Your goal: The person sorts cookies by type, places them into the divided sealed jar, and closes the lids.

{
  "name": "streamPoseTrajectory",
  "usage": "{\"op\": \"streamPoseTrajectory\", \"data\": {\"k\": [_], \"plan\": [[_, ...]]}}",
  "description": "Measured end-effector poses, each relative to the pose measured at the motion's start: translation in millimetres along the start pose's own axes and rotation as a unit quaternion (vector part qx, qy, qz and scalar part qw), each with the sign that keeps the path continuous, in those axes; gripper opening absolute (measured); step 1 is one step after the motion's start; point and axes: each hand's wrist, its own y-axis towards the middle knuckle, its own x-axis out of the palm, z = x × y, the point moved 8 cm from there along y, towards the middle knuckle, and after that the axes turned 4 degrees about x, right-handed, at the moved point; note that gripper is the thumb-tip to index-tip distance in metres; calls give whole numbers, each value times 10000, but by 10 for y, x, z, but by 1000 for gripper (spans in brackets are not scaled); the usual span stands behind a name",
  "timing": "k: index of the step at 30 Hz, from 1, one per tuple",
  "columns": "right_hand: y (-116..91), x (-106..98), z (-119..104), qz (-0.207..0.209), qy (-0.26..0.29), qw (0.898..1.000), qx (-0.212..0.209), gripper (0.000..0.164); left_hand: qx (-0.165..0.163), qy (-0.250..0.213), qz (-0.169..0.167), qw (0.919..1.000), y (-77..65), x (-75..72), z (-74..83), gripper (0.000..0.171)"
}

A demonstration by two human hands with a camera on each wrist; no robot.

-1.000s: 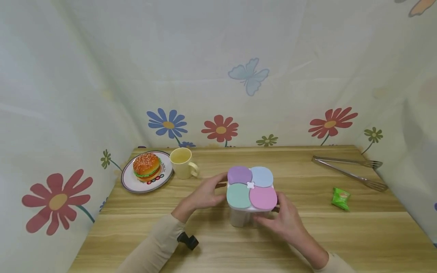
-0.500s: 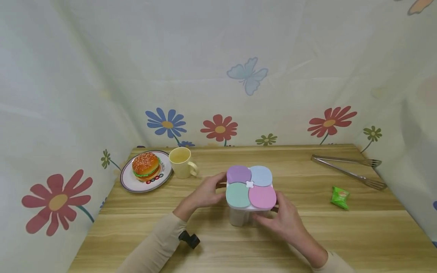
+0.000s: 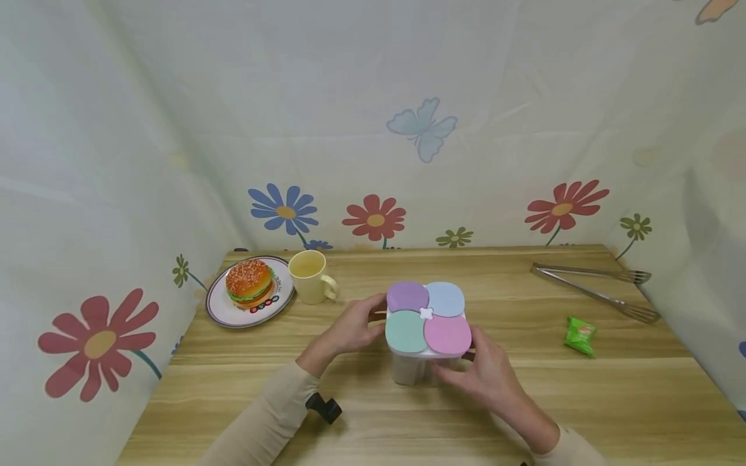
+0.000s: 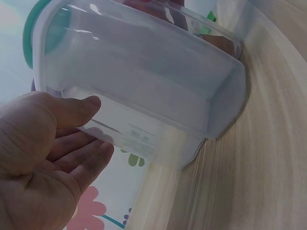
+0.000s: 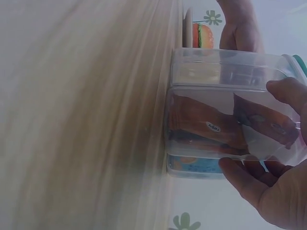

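Observation:
A clear plastic storage container (image 3: 406,370) stands upright on the table, capped by a white lid with purple, blue, green and pink rounded flaps (image 3: 449,335). My left hand (image 3: 352,327) grips its left side just under the lid, thumb and fingers about a corner in the left wrist view. On the right, my right hand (image 3: 486,375) holds it, thumb near the front and fingers around the side. Brown wrapped packets (image 5: 206,122) show through one compartment in the right wrist view, and something blue (image 5: 199,164) through another. The compartment facing the left wrist camera looks bare.
A plate (image 3: 218,307) bearing a toy burger (image 3: 249,281) sits at the back left, beside a yellow mug (image 3: 309,278). Metal tongs (image 3: 588,291) lie at the back right, with a green wrapped packet (image 3: 579,335) in front. Flower-printed cloth (image 3: 495,129) encloses the table (image 3: 350,414).

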Motion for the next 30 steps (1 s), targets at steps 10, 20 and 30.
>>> {"op": "streamPoseTrajectory", "data": {"k": [10,20,30], "plan": [[44,-48,-16,-13,-93,9990,-436,79,-56,118,-90,9999,-17,4,15,55],[119,-72,14,-160,-39,9966,-802,77,-119,544,-324,9979,-44,18,-9,47],[214,-101,46,-663,272,9903,-1193,76,-273,234,-603,9975,-113,67,-38,48]]}}
